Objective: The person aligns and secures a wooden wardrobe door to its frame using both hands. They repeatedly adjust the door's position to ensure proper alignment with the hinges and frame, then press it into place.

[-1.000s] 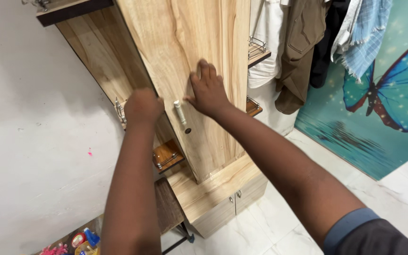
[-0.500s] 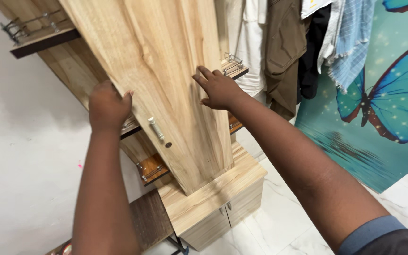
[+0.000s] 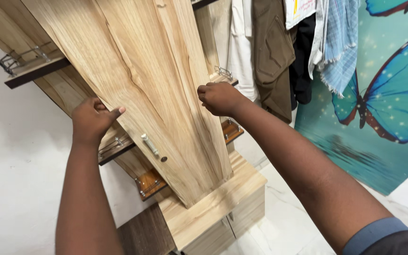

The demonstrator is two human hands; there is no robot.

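- The wooden cabinet door [image 3: 138,80], tall and light-grained, stands between our two hands, above the low base cabinet [image 3: 218,208]; its small metal handle [image 3: 149,144] faces us, untouched.
- We judge the handling to be midway: the door is gripped at both edges, yet we cannot tell whether it is fully shut against the cabinet body.
- Our left hand [image 3: 92,120] curls around the door's left edge, thumb out on the front face, just above a side shelf [image 3: 114,148] with a metal rail.
- Our right hand [image 3: 219,98] is closed into a loose fist, clasping the door's right edge.
- Clothes [image 3: 279,52] hang beside a butterfly wall picture [image 3: 383,99].
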